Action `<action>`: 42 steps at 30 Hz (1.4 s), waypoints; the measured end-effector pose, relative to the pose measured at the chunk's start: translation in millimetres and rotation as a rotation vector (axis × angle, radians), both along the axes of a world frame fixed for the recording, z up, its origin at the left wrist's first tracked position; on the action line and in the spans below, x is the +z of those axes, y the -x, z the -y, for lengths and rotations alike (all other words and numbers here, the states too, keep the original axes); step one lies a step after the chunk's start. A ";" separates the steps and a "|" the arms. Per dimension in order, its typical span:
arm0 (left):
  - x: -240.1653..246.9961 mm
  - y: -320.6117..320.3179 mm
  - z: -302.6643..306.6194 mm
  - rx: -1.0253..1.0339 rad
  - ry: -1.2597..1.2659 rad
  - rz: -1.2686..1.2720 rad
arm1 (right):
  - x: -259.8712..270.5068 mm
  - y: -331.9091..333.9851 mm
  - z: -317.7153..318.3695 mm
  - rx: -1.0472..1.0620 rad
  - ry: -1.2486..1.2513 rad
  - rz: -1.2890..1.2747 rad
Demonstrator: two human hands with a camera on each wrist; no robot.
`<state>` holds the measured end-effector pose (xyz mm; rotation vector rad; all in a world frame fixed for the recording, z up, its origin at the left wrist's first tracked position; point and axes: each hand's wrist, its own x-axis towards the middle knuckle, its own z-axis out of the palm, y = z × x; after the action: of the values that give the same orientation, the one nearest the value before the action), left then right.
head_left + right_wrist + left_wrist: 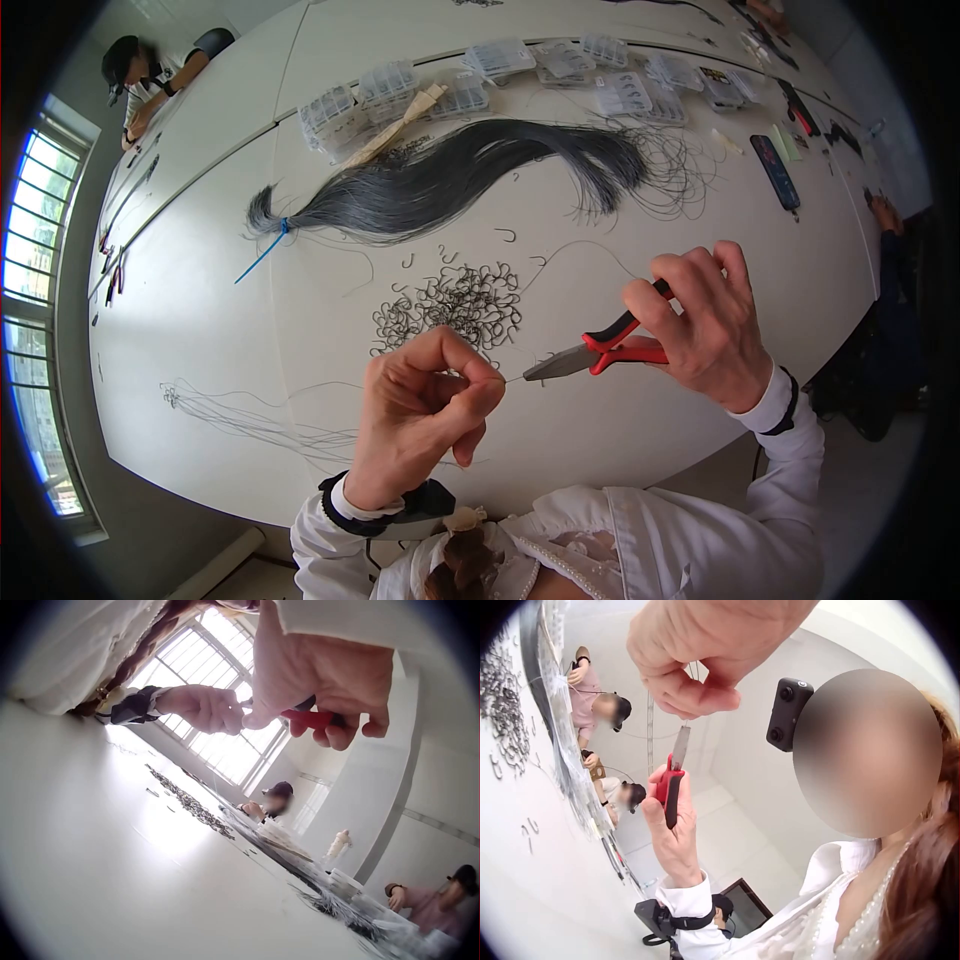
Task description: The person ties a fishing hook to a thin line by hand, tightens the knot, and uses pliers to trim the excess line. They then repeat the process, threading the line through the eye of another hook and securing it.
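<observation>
My left hand pinches a thin grey line between thumb and forefinger, and a short piece of it reaches the tip of the pliers. My right hand grips these pliers by their red and black handles, nose pointing at the left fingertips. In the left wrist view, the pliers' metal nose stands just below the pinching fingers. A small dark hook shape overlaps the nose in the head view. Behind the left hand lies a heap of small dark fish hooks on the white table.
Beyond the hooks lies a long bundle of dark grey line, bound by a blue tie. Clear plastic boxes stand behind it. Loose strands with hooks lie at left, a phone at right. Other people sit around the table.
</observation>
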<state>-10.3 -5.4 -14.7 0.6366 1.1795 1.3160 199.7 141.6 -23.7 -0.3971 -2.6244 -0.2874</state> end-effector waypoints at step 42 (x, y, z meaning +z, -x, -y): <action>-4.6 -4.3 11.3 0.154 -0.420 -0.826 | -33.9 -77.9 -28.5 -0.538 0.390 0.455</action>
<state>-6.0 -16.7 -19.3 1.5177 1.6330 1.4926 277.6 170.2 -57.6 -1.3134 -2.9670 -0.0270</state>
